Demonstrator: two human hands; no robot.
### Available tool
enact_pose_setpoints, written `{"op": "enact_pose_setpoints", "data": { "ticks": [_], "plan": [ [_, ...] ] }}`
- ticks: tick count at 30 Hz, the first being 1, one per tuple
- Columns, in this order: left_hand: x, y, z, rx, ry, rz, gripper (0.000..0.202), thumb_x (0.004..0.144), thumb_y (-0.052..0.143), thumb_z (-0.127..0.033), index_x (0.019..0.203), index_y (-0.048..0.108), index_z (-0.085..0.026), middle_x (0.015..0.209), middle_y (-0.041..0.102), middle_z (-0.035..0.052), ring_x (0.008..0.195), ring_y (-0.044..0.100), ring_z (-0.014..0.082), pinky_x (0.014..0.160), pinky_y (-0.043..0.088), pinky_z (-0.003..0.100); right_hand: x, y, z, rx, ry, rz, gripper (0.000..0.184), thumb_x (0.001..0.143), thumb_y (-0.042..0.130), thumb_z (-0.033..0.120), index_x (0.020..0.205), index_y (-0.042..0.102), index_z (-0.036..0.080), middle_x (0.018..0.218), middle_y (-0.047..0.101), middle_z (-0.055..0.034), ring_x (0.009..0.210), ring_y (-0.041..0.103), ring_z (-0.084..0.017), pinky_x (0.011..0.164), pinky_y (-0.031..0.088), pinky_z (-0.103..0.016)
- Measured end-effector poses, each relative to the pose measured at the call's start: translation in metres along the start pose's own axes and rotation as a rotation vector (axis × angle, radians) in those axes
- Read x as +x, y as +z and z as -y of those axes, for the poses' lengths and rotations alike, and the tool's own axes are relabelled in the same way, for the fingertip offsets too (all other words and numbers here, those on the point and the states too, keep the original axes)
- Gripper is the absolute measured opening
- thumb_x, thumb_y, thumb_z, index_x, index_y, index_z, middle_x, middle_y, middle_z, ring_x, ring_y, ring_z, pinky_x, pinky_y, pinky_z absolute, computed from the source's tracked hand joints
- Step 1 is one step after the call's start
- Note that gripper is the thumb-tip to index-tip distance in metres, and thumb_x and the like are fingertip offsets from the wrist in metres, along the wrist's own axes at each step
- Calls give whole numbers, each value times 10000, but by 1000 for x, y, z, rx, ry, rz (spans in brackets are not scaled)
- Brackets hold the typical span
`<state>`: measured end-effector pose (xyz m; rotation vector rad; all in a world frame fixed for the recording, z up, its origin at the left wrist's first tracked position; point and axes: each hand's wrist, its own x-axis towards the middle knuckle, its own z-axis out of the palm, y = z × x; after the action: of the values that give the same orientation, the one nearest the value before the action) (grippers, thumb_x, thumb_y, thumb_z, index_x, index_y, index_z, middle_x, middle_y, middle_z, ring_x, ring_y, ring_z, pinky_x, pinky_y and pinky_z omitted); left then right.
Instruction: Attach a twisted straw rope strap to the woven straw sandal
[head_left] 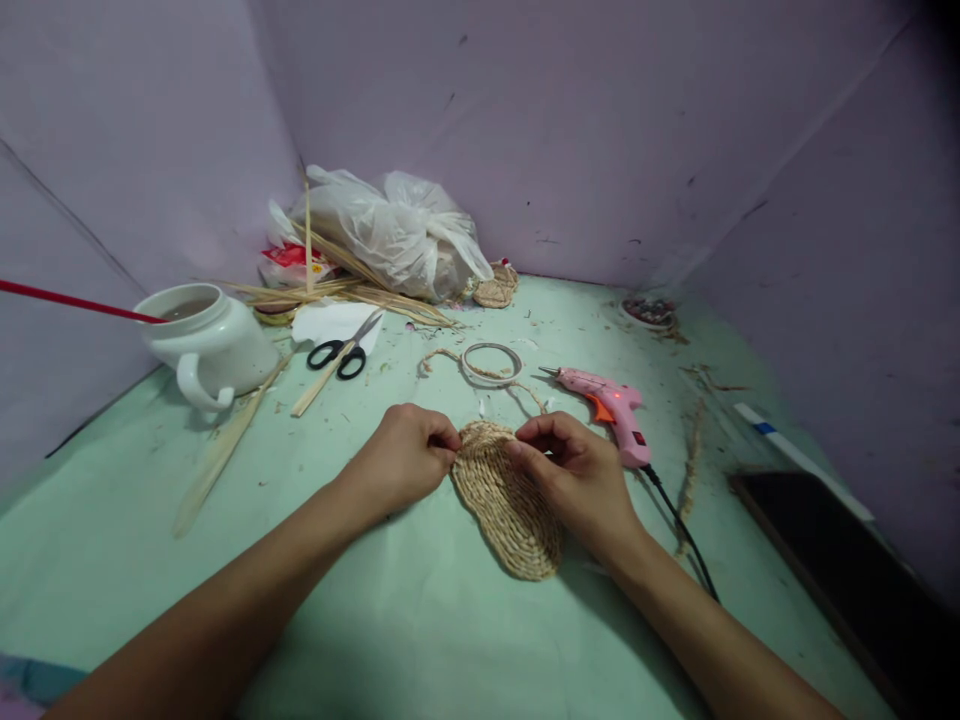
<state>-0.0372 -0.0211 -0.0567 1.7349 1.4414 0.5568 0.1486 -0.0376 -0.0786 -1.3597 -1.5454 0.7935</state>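
Observation:
A sole-shaped piece of coiled, braided straw (510,510) lies before me on the pale green tabletop. At its upper left edge, my left hand (409,455) is closed, thumb and fingers pinching the rim. My right hand (577,470) grips the upper right edge between thumb and fingertips, the other fingers curled. Just beyond the piece is a roll of tape (491,364), with a thin straw braid (531,394) running past it. To the right of it a pink glue gun (607,405) lies on its side, its small light lit and its black cord trailing toward me.
Black-handled scissors (351,350) lie at the left near a white pot (206,340) holding liquid and a red stick. Straw strips (352,290) and a tied plastic bag (397,235) sit at the back. A dark flat device (832,580) lies at the right.

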Motion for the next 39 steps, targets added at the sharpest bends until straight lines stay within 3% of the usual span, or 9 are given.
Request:
{"op": "enact_pose_setpoints", "data": {
  "ticks": [7, 12, 14, 17, 19, 21, 26, 31, 39],
  "plan": [
    [1, -5, 2, -18, -86, 28, 144, 622, 507, -151, 666, 642, -132, 466, 528, -12, 458, 491, 118, 455, 364, 224, 2, -4, 0, 37, 78, 106, 134, 680, 641, 238, 780, 576, 177, 655, 575, 2, 543, 527, -123, 492, 437, -243],
    [0, -3, -3, 104, -2, -22, 114, 611, 552, -148, 650, 657, -129, 521, 552, -5, 510, 468, 110, 502, 357, 225, 3, -10, 2, -163, 30, 70, 125, 674, 648, 251, 725, 555, 185, 628, 558, 15, 512, 489, -109, 457, 393, -220],
    [-1, -3, -3, 115, 28, -37, 118, 613, 558, -149, 668, 661, -131, 546, 560, -3, 529, 470, 109, 511, 356, 221, -2, -11, 6, -309, -71, -29, 193, 669, 659, 263, 610, 490, 191, 522, 476, 49, 450, 420, -91, 418, 329, -205],
    [-2, -5, -3, 122, 19, -31, 109, 615, 563, -157, 656, 661, -134, 530, 549, -6, 521, 460, 107, 509, 352, 219, -15, -6, 14, -408, -353, -142, 256, 715, 632, 263, 549, 453, 185, 463, 427, 61, 403, 373, -70, 411, 290, -199],
    [-3, -6, -3, 120, 11, -35, 128, 614, 548, -146, 662, 667, -137, 510, 541, -10, 510, 457, 107, 506, 353, 219, -23, 0, 17, -419, -501, -29, 100, 752, 600, 229, 685, 568, 161, 514, 520, 35, 424, 444, -75, 438, 318, -194],
    [-3, -6, -4, 118, 9, -39, 157, 619, 531, -142, 677, 677, -140, 492, 540, -10, 503, 462, 112, 506, 358, 222, -27, 8, 18, -484, -548, 97, 92, 794, 545, 196, 798, 631, 163, 585, 601, -1, 487, 527, -96, 475, 337, -198],
    [-2, -4, -4, 91, 14, -5, 151, 626, 534, -176, 634, 681, -140, 559, 611, 18, 560, 514, 132, 529, 380, 229, -22, 21, 16, -594, -435, 182, 207, 843, 476, 229, 824, 679, 192, 676, 679, -35, 584, 610, -131, 527, 355, -212],
    [-1, -2, -2, 119, -13, -2, 164, 626, 523, -201, 600, 672, -136, 539, 610, 29, 545, 521, 139, 501, 366, 235, -16, 25, 16, -695, -354, 221, 227, 837, 474, 254, 764, 680, 193, 662, 693, -31, 553, 624, -148, 502, 317, -234],
    [-2, -4, 0, 102, -88, 7, 156, 586, 511, -188, 571, 659, -139, 508, 580, 24, 513, 496, 135, 467, 352, 236, -15, 29, 18, -810, -331, 206, 243, 826, 468, 269, 676, 639, 181, 609, 683, -28, 499, 610, -158, 469, 237, -258]
  ]
}}
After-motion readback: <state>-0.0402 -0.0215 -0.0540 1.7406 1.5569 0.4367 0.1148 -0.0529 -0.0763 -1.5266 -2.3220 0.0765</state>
